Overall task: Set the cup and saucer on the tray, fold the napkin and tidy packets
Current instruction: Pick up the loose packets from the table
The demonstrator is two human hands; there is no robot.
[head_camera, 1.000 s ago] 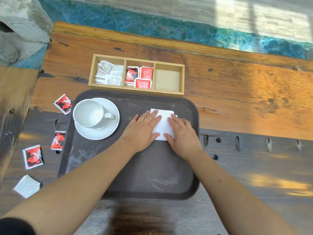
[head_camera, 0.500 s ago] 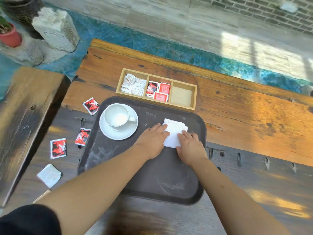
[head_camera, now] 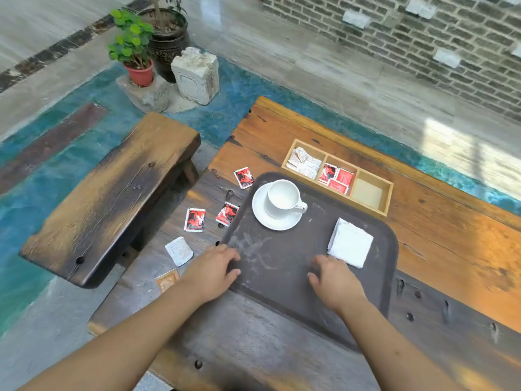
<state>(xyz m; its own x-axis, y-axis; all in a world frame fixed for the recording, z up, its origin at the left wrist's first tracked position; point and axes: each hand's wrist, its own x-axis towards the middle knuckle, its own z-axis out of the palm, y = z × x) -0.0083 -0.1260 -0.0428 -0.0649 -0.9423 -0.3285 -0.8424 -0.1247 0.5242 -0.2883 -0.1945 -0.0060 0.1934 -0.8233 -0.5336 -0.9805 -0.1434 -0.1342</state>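
A: Where does the napkin [head_camera: 350,243] lie, and how is it turned?

B: Folded into a white square on the right half of the dark tray [head_camera: 284,280], one corner aimed at the near right rim, set diagonal to the tray's sides. The cup [head_camera: 282,198] stands upright on its saucer [head_camera: 263,218] at the far left of the tray, handle toward the napkin.

A: And the hands?

B: The right hand [head_camera: 335,283] rests palm down on the tray, its grip loose and empty, fingertips just short of the napkin's near corner. The left hand [head_camera: 212,270] lies over the tray's left rim, fingers curled, holding nothing.

A: Packets?

B: Three red packets [head_camera: 194,220] and a white packet [head_camera: 179,250] lie loose on the tabletop [head_camera: 451,249] left of the tray; a brown one [head_camera: 167,280] sits beside the left wrist. The wooden organizer [head_camera: 386,198] sits against the tray's far rim, its right compartment bare.

A: Room to move?

B: The tray's near middle is open; the tabletop's left edge runs close to the loose packets.
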